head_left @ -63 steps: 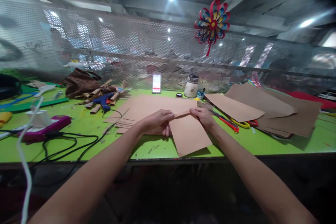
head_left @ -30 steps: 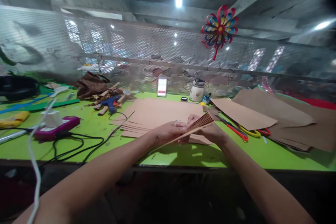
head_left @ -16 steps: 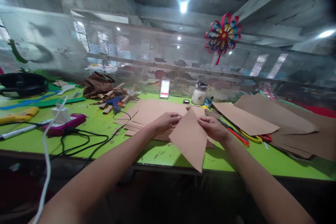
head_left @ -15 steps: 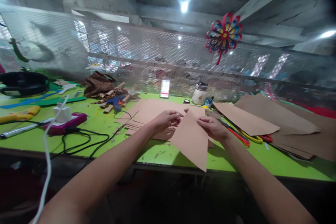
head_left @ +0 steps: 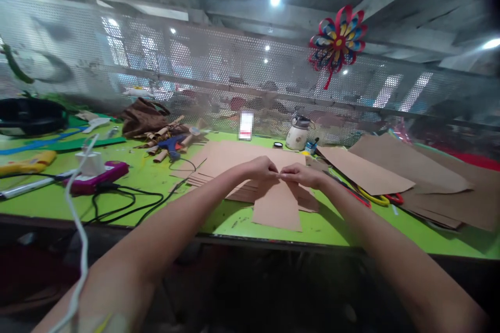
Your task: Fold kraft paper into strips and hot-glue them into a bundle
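The left hand (head_left: 263, 167) and right hand (head_left: 303, 174) pinch the far edge of a brown kraft-paper sheet (head_left: 276, 209) over the green tabletop (head_left: 219, 222), where uneven fingertip pressure could crease it crookedly.

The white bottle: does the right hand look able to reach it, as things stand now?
Probably yes: nothing tall stands between the right hand and the white bottle, though that hand's fingers now pinch the brown sheet.
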Demonstrator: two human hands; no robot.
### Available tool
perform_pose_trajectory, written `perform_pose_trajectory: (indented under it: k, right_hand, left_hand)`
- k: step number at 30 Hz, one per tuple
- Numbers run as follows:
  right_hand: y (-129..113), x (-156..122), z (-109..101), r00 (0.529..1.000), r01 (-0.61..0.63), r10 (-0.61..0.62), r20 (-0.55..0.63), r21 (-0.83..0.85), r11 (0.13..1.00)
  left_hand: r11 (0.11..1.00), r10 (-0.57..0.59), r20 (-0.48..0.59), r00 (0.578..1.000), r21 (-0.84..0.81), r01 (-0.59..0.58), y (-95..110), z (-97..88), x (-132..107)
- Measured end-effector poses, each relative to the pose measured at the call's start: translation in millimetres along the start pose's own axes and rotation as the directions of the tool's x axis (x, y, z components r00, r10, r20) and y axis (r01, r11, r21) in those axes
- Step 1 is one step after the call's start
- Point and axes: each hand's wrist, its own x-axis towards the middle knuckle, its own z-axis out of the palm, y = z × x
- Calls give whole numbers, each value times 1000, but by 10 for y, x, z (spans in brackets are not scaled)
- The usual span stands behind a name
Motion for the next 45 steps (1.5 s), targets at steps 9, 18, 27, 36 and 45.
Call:
perform_pose_trajectory:
  k: [9,18,27,36,45]
  right_hand:
    - [145,-19,245,981,45,-59,-183,-80,996]
    - [189,-64,163,963,107,-194,-184,-401,910]
    - [245,-74,203,970,73,-176,-166,-493,867]
    - [197,-65,271,972,18,-154,-177,-598,802]
    - [91,-107,324,978,3,-151,-145,-713,701]
  left_hand:
    - [997,79,-48,996,17,-78,-175,257,-74]
    - [984,159,-56,986,85,-154,-146,260,-61]
    - [935,296,-92,951,233,-269,-318,302,-39]
    - [805,425,-157,892,515,-293,-458,352,2]
    - [812,363,-170,916,539,-222,-430,360,-50]
